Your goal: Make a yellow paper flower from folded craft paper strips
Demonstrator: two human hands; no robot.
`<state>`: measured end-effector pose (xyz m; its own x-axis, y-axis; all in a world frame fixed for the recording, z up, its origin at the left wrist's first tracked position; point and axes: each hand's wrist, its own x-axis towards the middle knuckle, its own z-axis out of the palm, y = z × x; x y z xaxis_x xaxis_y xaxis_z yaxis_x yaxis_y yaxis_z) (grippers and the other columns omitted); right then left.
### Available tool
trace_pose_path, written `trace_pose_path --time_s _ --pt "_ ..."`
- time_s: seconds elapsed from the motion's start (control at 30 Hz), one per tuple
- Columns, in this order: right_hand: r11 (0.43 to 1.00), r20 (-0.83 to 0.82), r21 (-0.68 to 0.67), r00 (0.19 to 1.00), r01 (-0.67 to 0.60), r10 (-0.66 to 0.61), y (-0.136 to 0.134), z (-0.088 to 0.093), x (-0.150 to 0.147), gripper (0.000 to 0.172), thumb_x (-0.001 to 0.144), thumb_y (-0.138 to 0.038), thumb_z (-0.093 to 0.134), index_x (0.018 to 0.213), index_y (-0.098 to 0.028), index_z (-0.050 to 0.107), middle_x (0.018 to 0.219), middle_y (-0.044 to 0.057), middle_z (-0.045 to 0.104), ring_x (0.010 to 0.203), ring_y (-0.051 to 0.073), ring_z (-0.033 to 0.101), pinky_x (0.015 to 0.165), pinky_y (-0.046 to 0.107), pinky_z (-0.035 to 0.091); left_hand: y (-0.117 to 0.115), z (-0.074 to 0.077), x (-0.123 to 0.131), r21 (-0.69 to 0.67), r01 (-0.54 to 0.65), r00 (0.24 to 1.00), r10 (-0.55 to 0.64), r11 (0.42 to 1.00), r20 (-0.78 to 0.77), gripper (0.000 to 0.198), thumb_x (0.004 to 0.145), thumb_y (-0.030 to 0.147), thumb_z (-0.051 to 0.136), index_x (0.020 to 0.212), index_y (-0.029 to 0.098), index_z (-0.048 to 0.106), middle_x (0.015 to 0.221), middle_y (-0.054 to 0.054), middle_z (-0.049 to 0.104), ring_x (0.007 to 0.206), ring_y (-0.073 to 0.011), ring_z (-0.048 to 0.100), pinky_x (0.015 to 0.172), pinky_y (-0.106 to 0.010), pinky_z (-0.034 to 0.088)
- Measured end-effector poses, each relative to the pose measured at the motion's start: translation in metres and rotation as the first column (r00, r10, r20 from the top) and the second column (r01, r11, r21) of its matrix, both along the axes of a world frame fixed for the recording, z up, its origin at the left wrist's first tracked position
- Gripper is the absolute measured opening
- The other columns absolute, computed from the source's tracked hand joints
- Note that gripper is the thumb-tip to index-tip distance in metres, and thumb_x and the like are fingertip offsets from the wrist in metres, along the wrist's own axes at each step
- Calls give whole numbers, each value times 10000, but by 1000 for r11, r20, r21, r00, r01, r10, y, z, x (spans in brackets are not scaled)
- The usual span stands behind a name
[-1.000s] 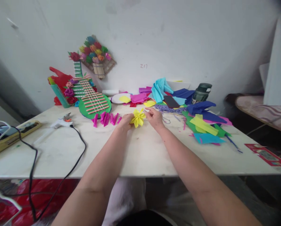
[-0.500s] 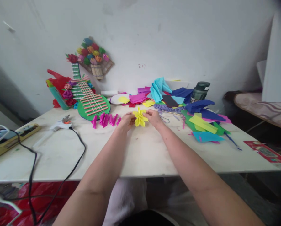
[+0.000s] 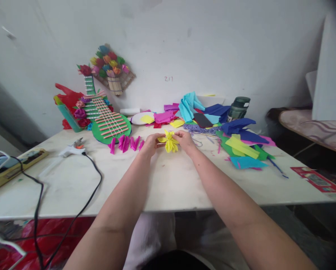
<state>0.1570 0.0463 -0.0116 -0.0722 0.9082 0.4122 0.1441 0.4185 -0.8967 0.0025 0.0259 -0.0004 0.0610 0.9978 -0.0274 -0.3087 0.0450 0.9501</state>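
My left hand [image 3: 149, 144] and right hand [image 3: 186, 141] each pinch one side of the yellow pleated paper flower [image 3: 170, 141], held between them just above the white counter [image 3: 170, 180]; neither is nearer.

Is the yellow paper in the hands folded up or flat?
Folded. The yellow paper shows creased pleats fanning out like petals, pinched between the left hand and the right hand.

A plain white wall [image 3: 227, 48] with faint marks rises behind the pale table [image 3: 170, 183], which spans the scene; at the far right stands a bed [image 3: 311, 129] with a patterned cover, in soft, even light
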Motion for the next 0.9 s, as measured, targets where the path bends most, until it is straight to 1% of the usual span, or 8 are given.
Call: trace_pose_path --time_s 0.07,0.17,0.3,0.57,0.73,0.9 --pt "1000 -4 -14 1000 -5 5 -1 1 0 175 601 -331 565 630 -159 568 588 -8 578 584 122 519 577 247 419 -1 0 0 14 -18 1000 18 1000 -23 254 550 288 632 734 113 621 748 -75 621 703 -168 596 640 -291 499" --pt "1000 -11 -25 1000 -16 16 -3 1 -1 171 597 -323 567 631 -156 570 588 -10 578 577 118 517 581 246 420 -2 0 0 47 -9 997 12 999 -72 298 547 324 660 760 118 629 800 -81 623 733 -171 593 658 -303 502" --pt "1000 0 -21 1000 -17 17 -3 0 -1 167 599 -320 559 621 -154 564 579 -13 573 578 120 518 586 251 425 -4 0 0 68 -9 991 18 998 -135 309 538 335 672 748 111 633 802 -89 626 756 -187 594 659 -321 505" --pt "1000 20 -11 1000 0 0 -1 -1 -1 167 600 -319 553 624 -155 561 577 -13 571 566 118 514 567 246 421 -5 1 -1 87 -24 992 34 996 -118 246 541 294 661 699 109 627 737 -76 613 739 -186 587 644 -341 512" --pt "998 84 43 996 37 -41 0 -2 -1 153 618 -308 539 629 -157 563 583 -12 573 569 116 509 582 247 419 -4 1 0 100 -51 988 65 994 -142 205 533 265 648 658 107 612 686 -62 596 671 -157 566 626 -336 512" --pt "980 243 158 957 122 -159 0 -4 -1 136 641 -291 530 639 -165 582 620 -2 592 598 122 519 620 257 413 -5 1 2 100 -121 971 139 988 -196 154 527 244 629 599 110 597 599 -43 573 587 -140 541 603 -336 504"
